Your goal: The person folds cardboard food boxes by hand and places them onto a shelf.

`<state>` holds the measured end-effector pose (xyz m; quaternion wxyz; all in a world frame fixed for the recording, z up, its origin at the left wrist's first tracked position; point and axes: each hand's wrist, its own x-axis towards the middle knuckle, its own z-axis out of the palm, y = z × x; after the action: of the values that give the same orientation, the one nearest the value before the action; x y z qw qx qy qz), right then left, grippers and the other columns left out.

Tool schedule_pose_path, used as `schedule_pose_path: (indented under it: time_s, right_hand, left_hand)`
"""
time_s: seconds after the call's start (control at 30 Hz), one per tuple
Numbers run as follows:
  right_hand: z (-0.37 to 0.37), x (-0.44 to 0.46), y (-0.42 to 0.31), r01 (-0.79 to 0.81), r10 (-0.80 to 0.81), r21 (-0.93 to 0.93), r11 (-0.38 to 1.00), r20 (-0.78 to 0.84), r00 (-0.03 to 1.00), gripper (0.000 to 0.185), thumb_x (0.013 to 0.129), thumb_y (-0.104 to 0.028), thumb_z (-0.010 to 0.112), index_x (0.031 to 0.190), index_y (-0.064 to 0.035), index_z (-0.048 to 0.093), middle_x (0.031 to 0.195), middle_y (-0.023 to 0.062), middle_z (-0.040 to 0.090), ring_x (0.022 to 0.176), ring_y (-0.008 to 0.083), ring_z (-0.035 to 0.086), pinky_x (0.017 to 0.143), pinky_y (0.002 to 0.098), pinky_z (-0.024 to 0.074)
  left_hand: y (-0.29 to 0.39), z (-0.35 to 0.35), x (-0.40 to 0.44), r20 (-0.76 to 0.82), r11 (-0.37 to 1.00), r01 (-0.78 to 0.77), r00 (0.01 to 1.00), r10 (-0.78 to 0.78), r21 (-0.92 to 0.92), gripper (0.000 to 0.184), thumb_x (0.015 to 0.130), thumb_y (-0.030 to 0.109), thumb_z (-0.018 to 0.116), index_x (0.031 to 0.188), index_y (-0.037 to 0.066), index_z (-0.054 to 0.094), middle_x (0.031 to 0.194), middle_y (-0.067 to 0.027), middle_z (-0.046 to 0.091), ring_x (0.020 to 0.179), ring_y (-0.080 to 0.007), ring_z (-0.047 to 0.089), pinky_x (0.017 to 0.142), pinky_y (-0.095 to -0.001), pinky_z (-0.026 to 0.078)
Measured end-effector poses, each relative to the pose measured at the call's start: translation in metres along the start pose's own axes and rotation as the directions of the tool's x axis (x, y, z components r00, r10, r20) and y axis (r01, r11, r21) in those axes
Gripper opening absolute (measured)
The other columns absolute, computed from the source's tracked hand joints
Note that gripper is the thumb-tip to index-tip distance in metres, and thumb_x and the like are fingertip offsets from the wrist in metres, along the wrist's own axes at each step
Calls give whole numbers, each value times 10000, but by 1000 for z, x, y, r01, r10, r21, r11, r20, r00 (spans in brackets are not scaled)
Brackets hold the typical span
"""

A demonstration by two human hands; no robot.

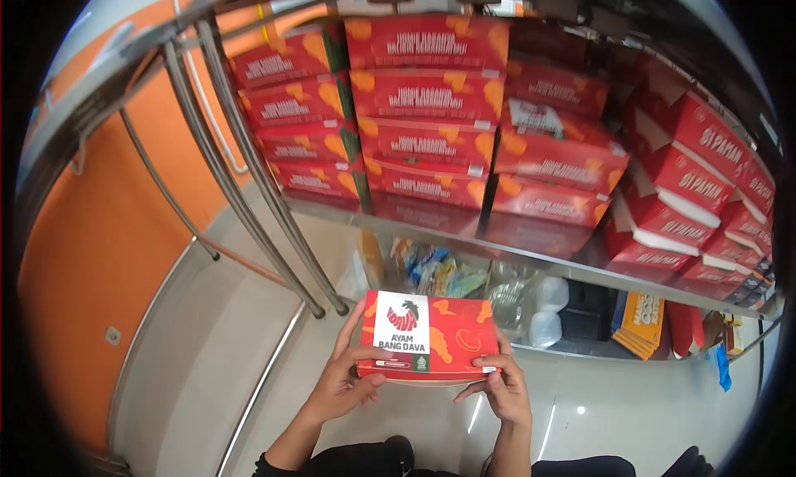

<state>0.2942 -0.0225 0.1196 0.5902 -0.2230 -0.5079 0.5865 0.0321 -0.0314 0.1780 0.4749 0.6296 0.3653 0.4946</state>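
Note:
A red box [456, 336] with orange shapes and a white panel reading "AYAM BANG DAVA" is held up in front of the lower shelf. My left hand [338, 384] grips its left end, with the index finger along the side and the thumb at the lower front edge. My right hand [504, 390] holds the lower right corner, fingers at the front edge and thumb below. The box looks closed, and its underside is hidden.
Stacks of red boxes [427, 95] fill the metal shelf [398, 228], with "SI PAMAN" boxes [701, 182] at right. Below are clear and white containers [547, 311], plastic packets [448, 278] and yellow packs [643, 319]. Metal poles [249, 178] stand at left beside an orange wall [75, 294].

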Motion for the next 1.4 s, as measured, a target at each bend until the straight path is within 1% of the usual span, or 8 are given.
schedule_pose_path:
  time_s: [0.27,0.6,0.83,1.03,1.2,1.23,1.3,1.4]
  right_hand:
    - [14,18,-85,302,-306,-57,952,-85,948,286,963,-292,493,1013,-24,579,1434,207,234,880,301,662,443,319,588]
    - [15,1,-167,342,-414,-367,865,-136,900,304,879,-316,636,877,-14,677,1444,203,145,1117,427,538,648,410,629]
    - [19,-34,-179,199,-337,-449,871,-251,908,259,885,-283,640,931,-31,682,1453,182,195,966,269,611,634,313,573]
    - [18,-21,-181,356,-562,-688,632,-90,822,188,816,-292,717,833,-107,746,1426,207,101,1140,425,529,984,478,480]
    - [14,-17,-181,449,-668,-852,268,171,724,217,877,-230,648,897,-17,683,1443,196,209,911,272,627,632,330,592]
    - [18,-19,-180,445,-663,-852,275,167,730,217,877,-230,648,897,-17,683,1443,196,209,911,272,627,632,330,592]
    - [28,-25,-178,201,-442,-509,837,-411,798,192,883,-195,637,919,-9,669,1438,197,214,926,274,622,615,324,603]
    - [9,-22,-175,216,-374,-368,905,-442,815,195,891,-173,622,985,-2,623,1426,169,213,1024,313,589,626,359,612]
  left_hand:
    - [99,37,46,3,941,-325,945,326,99,189,865,125,650,1048,75,637,1506,-232,192,779,-96,658,439,-172,469]
    - [122,66,83,54,877,-476,876,479,-68,286,776,136,593,1045,54,644,1484,-246,242,1025,-213,609,531,-226,526]
    - [106,79,84,205,952,-199,947,248,-233,296,753,89,584,1042,59,642,1484,-241,265,1356,-291,305,1097,-392,198]
    - [69,103,97,10,907,-101,993,115,-408,241,713,84,494,897,4,626,1331,-218,461,1179,-236,484,1005,-340,341]
    - [42,100,107,-276,768,-188,961,16,-612,185,793,90,444,685,-12,553,1030,-159,576,871,-188,586,796,-298,469]
    - [43,99,106,-268,830,-236,957,109,-505,208,804,98,463,713,-29,599,1031,-160,586,926,-175,567,801,-294,460]
    - [50,103,105,-184,875,-273,959,215,-401,167,819,90,501,852,-17,626,1207,-168,501,1052,-205,516,895,-335,433]
    - [59,115,107,-52,836,-378,919,390,-397,210,822,65,582,1025,14,609,1397,-156,298,1245,-259,396,1026,-401,356]
